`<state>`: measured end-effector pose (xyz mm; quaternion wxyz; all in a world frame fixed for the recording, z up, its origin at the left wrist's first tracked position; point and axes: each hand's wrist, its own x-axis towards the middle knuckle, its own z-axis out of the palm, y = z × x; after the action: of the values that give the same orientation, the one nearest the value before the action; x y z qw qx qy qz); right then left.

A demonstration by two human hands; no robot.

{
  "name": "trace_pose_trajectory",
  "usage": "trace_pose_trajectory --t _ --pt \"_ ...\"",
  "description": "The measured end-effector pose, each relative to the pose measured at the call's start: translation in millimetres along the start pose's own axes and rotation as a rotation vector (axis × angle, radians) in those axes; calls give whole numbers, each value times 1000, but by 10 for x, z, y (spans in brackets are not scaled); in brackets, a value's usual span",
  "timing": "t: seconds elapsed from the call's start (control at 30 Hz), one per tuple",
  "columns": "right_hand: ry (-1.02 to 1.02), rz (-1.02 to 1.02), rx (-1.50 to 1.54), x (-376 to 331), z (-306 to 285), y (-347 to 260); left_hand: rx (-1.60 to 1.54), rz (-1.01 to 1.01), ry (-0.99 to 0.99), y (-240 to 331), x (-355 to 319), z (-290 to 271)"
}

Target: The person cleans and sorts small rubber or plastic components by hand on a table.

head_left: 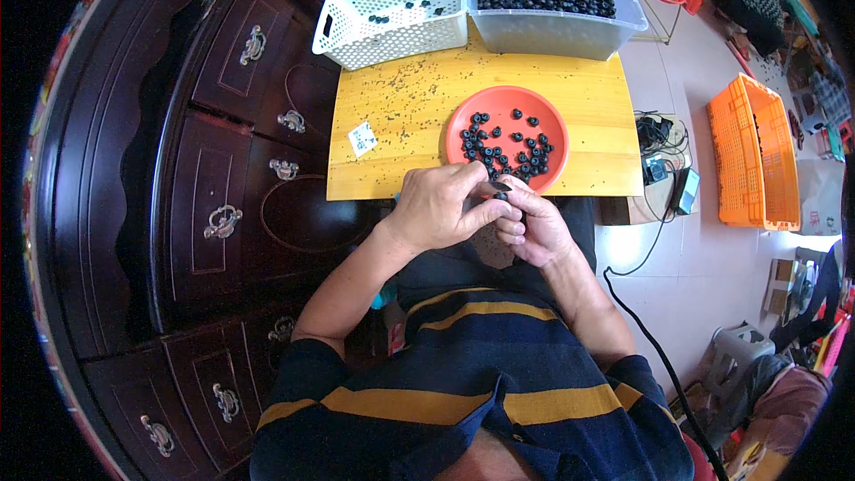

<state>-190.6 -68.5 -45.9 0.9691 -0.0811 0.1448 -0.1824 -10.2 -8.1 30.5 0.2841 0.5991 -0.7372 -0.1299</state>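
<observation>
My left hand [438, 203] and my right hand [541, 228] meet at the near edge of the table, thumbs and fingers closed in a pinch. Between the fingertips is a small round black part [501, 197], partly covered, at my right fingers. Just above it shows a thin, dark, pointed blade-like piece [500, 186], by my left index finger; its other end is hidden. Directly beyond my hands, a round orange-red plate [460, 108] carries many small black ring-shaped parts [517, 114], some with a visible centre hole.
At the back of the yellow wooden table [401, 125] stand a white perforated basket [392, 40] with several black parts and a clear bin [543, 36] heaped with them. Black crumbs dot the tabletop. Dark drawers [205, 214] rise at left; an orange crate [744, 160] and cable [655, 343] lie right.
</observation>
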Motion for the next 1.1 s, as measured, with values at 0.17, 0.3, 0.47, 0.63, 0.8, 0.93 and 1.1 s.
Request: trace_pose_trajectory --t 0.17,0.3,0.47,0.63,0.8,0.93,1.1 --pt "-2 -15 -74 19 58 -21 -266 -67 -54 -97 -14 90" --pt "-32 -8 8 24 21 -21 -427 -154 -143 -117 17 35" --pt "36 -36 -10 5 32 -14 -27 -62 -38 -82 -20 46" --pt "26 -73 -47 38 -11 13 81 -28 -20 -129 -38 101" --pt "68 -105 -59 35 21 13 212 21 -56 -87 -29 107" --pt "65 -102 -64 52 -5 24 6 -32 22 -15 9 93" --pt "119 -77 -38 88 -28 28 -7 -65 -84 -118 139 14"
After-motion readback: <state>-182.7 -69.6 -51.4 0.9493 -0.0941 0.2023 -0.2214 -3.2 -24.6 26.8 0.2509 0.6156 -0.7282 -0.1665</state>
